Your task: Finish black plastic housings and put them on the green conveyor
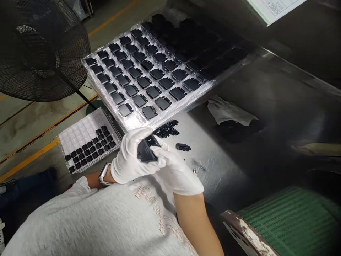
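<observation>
Both my hands wear white gloves and meet over the front of a metal table. My left hand is closed around a flat black plastic part. My right hand pinches the same part from the right side. Just beyond them lies a small heap of black clip pieces, and one more loose black piece sits to the right. A clear blister tray filled with several rows of black parts stands farther back on the table.
A second clear tray, partly filled with small black parts, sits lower at the left. A black floor fan stands at the far left. A spare white glove lies on the table. A green conveyor belt runs at the lower right.
</observation>
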`<state>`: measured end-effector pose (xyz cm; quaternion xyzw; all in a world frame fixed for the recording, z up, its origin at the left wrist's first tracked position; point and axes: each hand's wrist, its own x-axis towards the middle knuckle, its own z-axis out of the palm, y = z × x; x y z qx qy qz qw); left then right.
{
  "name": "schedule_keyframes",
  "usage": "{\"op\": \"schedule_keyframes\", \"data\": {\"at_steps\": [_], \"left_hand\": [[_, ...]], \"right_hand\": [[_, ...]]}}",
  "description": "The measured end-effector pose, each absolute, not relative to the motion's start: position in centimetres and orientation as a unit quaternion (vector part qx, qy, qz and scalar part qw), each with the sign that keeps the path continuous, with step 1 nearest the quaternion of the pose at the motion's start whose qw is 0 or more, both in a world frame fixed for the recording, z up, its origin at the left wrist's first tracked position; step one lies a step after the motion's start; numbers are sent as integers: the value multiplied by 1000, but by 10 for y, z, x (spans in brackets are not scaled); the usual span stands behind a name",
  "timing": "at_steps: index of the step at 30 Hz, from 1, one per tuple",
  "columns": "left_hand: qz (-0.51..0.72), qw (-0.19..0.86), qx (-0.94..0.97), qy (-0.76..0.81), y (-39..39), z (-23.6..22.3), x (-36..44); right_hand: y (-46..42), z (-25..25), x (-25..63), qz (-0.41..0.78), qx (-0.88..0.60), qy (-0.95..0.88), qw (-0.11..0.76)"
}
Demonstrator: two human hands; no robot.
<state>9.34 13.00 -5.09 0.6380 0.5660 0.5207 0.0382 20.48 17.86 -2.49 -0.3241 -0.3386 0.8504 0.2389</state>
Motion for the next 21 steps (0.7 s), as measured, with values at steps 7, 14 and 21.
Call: {"op": "schedule_keyframes", "data": {"at_steps": [7,14,21], "left_hand": [[431,63,592,678,138,-98,53],[515,120,279,802,99,-125,-37],[405,189,80,891,40,-218,-83]], "right_hand": [[215,-56,159,397,-542,-699,244],[218,-61,136,128,-471,-872,-38],[191,-89,142,128,-472,-871,36]]}}
